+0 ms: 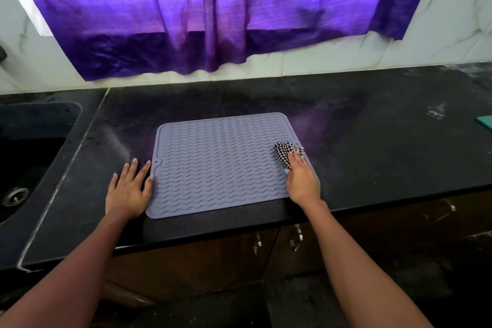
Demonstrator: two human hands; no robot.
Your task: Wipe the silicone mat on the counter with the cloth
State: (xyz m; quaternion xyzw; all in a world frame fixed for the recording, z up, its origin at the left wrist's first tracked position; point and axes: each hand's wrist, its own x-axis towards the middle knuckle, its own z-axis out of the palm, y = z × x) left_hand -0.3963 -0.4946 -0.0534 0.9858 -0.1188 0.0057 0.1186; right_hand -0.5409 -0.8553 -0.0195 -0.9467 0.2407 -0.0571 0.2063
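Black stone counter (372, 141), sink (32, 146) sunk into its far left end. Left hand (127, 192) lies flat on the counter, fingers spread and straight, thumb touching the left edge of the silicone mat (221, 165). Mat is grey-lilac with wavy ribs, flat on the counter near the front edge. Right hand (303, 181) sits on the mat's right edge, fingers straight and together, pressing down a black-and-white checked cloth (286, 153) bunched under the fingertips. Teal object (486, 122) at far right edge, cut off. Purple curtain (213, 13) hangs on the wall behind.
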